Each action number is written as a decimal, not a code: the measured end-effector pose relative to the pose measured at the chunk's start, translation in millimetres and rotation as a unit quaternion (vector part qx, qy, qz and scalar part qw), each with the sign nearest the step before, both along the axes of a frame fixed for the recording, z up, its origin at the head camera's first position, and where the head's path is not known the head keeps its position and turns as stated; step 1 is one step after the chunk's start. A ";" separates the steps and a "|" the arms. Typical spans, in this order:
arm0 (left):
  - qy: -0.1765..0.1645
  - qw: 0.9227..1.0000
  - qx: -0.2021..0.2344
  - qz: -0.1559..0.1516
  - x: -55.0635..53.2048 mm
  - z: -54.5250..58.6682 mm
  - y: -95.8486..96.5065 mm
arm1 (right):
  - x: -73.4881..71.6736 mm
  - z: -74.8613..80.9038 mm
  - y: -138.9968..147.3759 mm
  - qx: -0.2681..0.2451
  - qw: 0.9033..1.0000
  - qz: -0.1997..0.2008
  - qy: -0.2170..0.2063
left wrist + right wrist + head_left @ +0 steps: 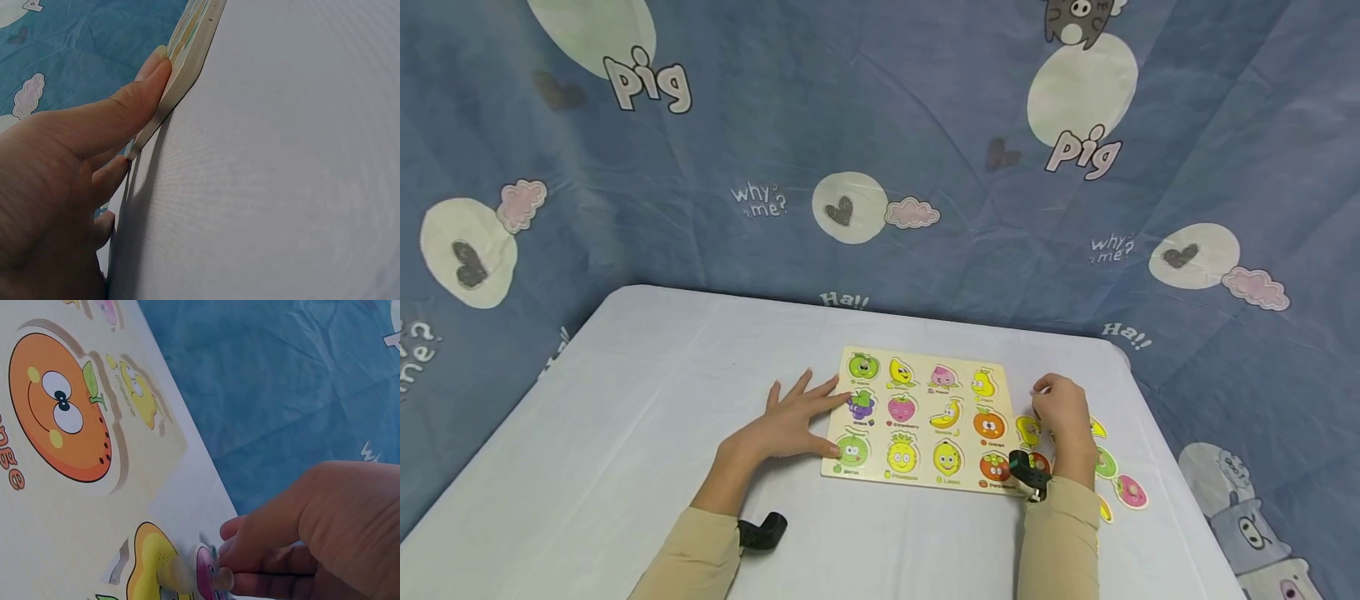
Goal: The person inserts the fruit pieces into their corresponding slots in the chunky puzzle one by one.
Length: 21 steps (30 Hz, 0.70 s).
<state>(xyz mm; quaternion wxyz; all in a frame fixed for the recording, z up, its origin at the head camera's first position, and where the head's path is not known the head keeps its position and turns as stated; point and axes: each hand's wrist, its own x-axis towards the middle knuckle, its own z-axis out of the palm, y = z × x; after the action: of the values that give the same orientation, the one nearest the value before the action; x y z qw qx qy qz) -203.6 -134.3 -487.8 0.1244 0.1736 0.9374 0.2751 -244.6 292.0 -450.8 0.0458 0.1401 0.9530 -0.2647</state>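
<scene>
A pale wooden fruit puzzle board lies on the white table, with cartoon fruit pictures in its recesses. My left hand is at the board's left side, fingers spread; the thumb rests on the edge by the melon, and a fingertip reaches the grape. Just past the board's right edge, my right hand has its fingers curled, pinching a small pink puzzle piece by its knob. The hand mostly hides that piece in the head view. Beside it lies a yellow knobbed puzzle piece.
Several loose fruit pieces lie right of the board, partly under my right forearm, among them a strawberry piece and a green round piece. A blue patterned cloth hangs behind the white table.
</scene>
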 end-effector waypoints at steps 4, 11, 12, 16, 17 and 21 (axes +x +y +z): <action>-0.001 1.000 -0.002 0.001 -0.4 -0.6 -0.2 | 2.0 0.2 1.7 -0.003 1.000 -0.004 -0.005; -0.004 1.000 0.002 0.000 0.0 -0.1 -0.3 | 3.7 -0.2 4.9 -0.003 1.000 0.000 -0.008; -0.003 1.000 0.004 0.000 0.1 -0.2 -0.3 | 3.5 -0.8 5.7 -0.005 1.000 -0.002 -0.010; 0.001 1.000 0.007 0.000 0.7 -1.1 -0.3 | 3.0 -3.1 7.7 -0.011 1.000 -0.009 -0.014; 0.002 1.000 0.008 -0.001 0.8 -1.0 -0.3 | 3.0 -3.6 8.0 -0.011 1.000 -0.011 -0.013; 0.001 1.000 0.010 -0.002 1.3 0.7 -0.3 | 2.9 -4.5 8.6 -0.013 1.000 -0.017 -0.014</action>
<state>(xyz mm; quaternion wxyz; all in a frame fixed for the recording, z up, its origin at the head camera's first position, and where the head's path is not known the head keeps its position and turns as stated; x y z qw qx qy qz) -202.3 -134.6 -487.1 0.1218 0.1770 0.9343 0.2844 -241.7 300.6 -455.3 0.0565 0.1590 0.9463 -0.2759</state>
